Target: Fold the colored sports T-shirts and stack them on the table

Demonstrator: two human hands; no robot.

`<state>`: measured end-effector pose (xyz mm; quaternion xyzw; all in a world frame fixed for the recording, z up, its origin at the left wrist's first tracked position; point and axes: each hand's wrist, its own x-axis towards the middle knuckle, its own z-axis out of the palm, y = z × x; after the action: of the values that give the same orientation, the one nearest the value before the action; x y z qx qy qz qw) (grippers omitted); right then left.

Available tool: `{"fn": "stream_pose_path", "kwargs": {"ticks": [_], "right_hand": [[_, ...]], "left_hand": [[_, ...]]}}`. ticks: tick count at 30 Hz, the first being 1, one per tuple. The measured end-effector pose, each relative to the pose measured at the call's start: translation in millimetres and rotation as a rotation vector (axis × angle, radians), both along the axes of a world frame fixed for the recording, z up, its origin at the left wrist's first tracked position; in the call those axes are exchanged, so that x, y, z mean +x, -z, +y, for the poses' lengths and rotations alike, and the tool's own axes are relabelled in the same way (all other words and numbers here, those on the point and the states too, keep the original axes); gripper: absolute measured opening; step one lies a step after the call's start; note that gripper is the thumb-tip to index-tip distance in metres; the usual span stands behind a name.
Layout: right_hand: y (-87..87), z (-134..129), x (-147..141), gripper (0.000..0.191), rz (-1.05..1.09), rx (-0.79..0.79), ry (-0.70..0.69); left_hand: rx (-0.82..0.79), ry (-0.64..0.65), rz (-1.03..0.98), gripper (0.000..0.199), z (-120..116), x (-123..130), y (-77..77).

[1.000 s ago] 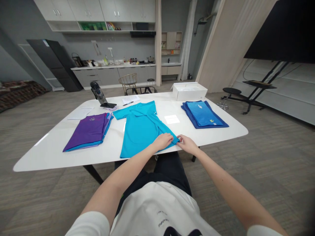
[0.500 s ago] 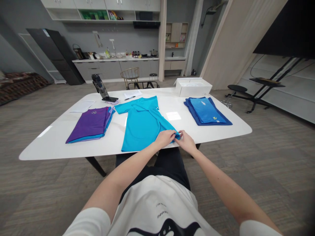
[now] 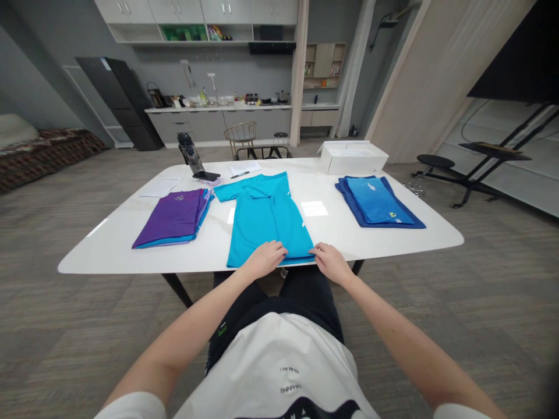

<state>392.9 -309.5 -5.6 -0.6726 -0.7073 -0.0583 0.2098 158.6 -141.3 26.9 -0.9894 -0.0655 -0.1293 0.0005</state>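
In the head view, a turquoise shirt (image 3: 257, 224) of smooth, thin fabric is laid on a glossy white table (image 3: 109, 250), between two garment stacks and at the near edge. One side is folded inward; a lengthwise edge and soft creases are seen. The lower hem is touched by the left hand (image 3: 266, 259); whether its fingers are closed on cloth cannot be told. The hem's corner is pinched between the fingertips of the right hand (image 3: 332, 263). A flat purple-topped stack (image 3: 172, 215), with blue and lilac layers exposed, and a blue stack (image 3: 379, 201) on darker cloth are noted. Beyond the shirt, a pen (image 3: 240, 174) and printed paper (image 3: 247, 166) are placed; a dark phone (image 3: 207, 176) is set beside an upright, translucent bottle (image 3: 190, 152). Pale contents, not identifiable, are held in an open white box (image 3: 356, 160), rectangular and rigid-looking. Green items are stored in a wall shelf (image 3: 183, 32).
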Motion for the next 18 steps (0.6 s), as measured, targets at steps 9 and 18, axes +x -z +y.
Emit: {"fn": "stream_pose_path", "kwargs": {"ticks": [9, 18], "right_hand": [[2.9, -0.9, -1.8, 0.031, 0.083, 0.084, -0.049], [3.1, -5.2, -13.5, 0.034, -0.044, -0.011, -0.110]], "left_hand": [[-0.014, -0.038, -0.129, 0.022, -1.8, -7.2, -4.3], [-0.056, -0.010, -0.052, 0.018, -1.7, -23.6, -4.6]]}}
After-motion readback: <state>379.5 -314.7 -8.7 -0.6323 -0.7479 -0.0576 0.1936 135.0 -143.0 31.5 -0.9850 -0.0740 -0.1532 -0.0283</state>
